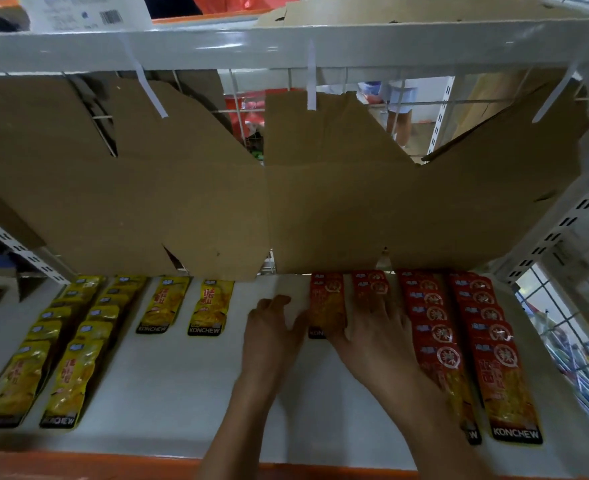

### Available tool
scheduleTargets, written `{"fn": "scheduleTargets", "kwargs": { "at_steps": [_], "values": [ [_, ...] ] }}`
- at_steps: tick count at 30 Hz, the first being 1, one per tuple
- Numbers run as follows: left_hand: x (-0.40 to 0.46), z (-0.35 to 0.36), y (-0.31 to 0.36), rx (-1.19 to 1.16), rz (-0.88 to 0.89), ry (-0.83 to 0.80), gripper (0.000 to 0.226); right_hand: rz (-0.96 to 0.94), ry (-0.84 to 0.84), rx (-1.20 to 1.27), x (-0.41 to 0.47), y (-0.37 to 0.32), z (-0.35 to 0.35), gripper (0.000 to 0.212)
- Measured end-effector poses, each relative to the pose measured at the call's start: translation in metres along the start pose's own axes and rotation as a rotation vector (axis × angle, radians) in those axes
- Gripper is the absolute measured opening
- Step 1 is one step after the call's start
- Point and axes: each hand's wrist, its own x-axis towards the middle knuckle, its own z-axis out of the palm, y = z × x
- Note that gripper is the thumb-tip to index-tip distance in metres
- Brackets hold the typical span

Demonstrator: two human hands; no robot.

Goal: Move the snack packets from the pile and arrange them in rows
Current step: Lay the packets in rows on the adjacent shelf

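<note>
Biggest risk: long red rows [459, 341] sit just right of the right hand's [379, 327] fingers; a wrist sweep would shear the overlapped stack out of line. Next: short red stack [371, 285] lies under those flattened, spread fingertips, so pressing while sliding drags it askew. Smallest: red packet [326, 306] sits between both hands, left hand [272, 323] relaxed and uncurled, thumb against its edge; uneven push would skew it. Neither hand grasps anything. Yellow rows [74, 341] are well left, safe.

Single head view, close, forward-down onto shelf [168, 382].
</note>
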Motion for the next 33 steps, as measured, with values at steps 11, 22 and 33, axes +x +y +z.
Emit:
{"fn": "scheduleTargets", "kwargs": {
  "at_steps": [11, 22, 33],
  "values": [
    [-0.075, -0.055, -0.046, 0.309, -0.104, 0.109, 0.067, -0.263, -0.236, -0.079, -0.041, -0.051, 0.013, 0.076],
    [-0.160, -0.131, -0.125, 0.293, -0.405, 0.153, 0.073, -0.539, -0.325, -0.165, -0.090, -0.161, 0.037, 0.073],
    [-0.243, -0.244, -0.242, 0.332, -0.556, 0.238, 0.071, -0.761, -0.335, -0.154, -0.164, -0.318, 0.090, 0.081]
  ]
}}
